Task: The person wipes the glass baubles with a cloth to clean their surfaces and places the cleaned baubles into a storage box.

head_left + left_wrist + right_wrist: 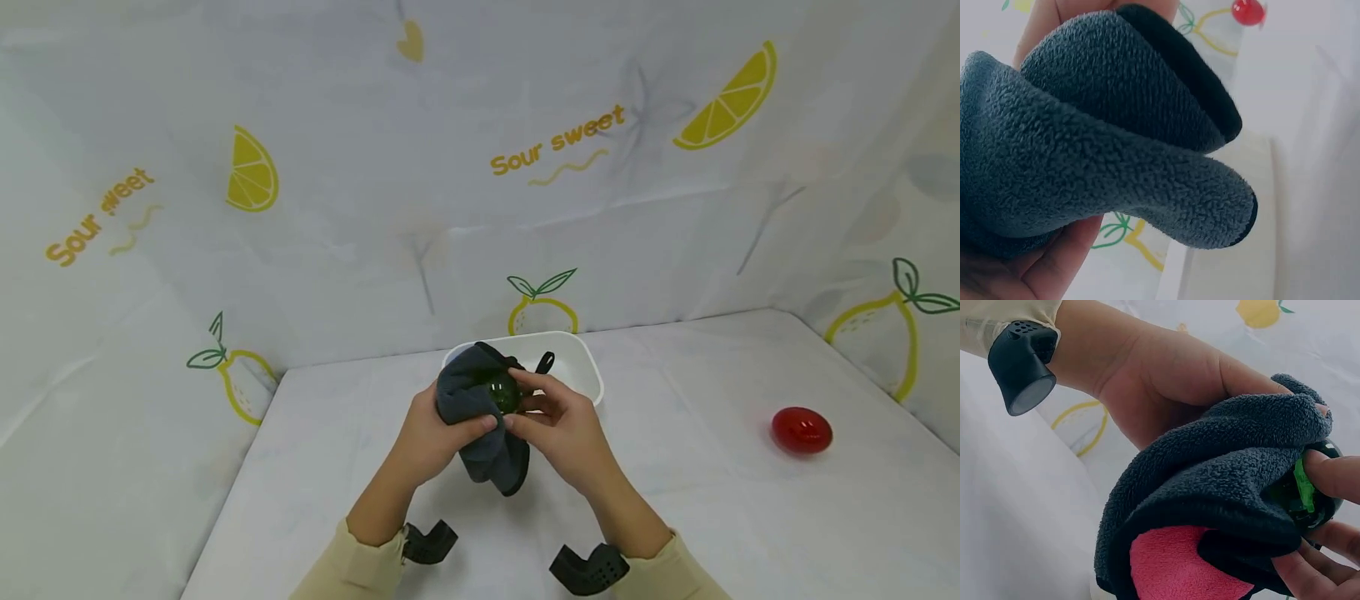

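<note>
Both hands (427,433) (558,425) grip cloth (480,417) round green ball (504,392).

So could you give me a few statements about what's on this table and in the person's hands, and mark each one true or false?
1. The left hand holds a dark grey cloth wrapped around a green ball. True.
2. The right hand lies flat on the table, away from the ball. False: its fingers hold the green ball.
3. A red ball lies on the table, off to the person's right. True.
4. The white tub stands between the person and their hands. False: it stands beyond the hands, near the back wall.
5. The cloth has a pink side. True: the right wrist view shows it.
</note>
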Tool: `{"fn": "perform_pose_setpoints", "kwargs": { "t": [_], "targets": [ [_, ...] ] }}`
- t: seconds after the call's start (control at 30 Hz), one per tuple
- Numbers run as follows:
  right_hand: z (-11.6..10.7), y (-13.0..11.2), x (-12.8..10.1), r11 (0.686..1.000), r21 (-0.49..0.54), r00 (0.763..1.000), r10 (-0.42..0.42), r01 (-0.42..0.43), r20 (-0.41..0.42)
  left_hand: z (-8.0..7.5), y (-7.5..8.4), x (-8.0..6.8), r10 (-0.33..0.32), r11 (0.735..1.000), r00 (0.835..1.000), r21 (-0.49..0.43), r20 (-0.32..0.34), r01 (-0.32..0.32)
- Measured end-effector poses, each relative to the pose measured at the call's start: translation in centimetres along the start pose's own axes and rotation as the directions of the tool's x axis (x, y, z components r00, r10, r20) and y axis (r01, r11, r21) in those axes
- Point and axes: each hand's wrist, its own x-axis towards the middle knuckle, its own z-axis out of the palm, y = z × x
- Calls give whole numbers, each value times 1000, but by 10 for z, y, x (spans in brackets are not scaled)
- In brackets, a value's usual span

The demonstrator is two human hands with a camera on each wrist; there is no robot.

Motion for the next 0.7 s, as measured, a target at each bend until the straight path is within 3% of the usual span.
{"fn": "perform_pose_setpoints", "kwargs": {
  "t": [0.17,0.4,0.7],
  "targets": [
    [0,1,1,999,-32,999,-44,43,-31,1,-3,1,19,1000,1000,15,-23,-19],
    [0,1,2,995,3,993,103,-103,-57,4,-4,2,25,998,990,52,-140,-18],
    [0,0,4,970,119,976,216,-212,-16,6,-4,3,126,989,965,99,-232,-106]
  ]
}}
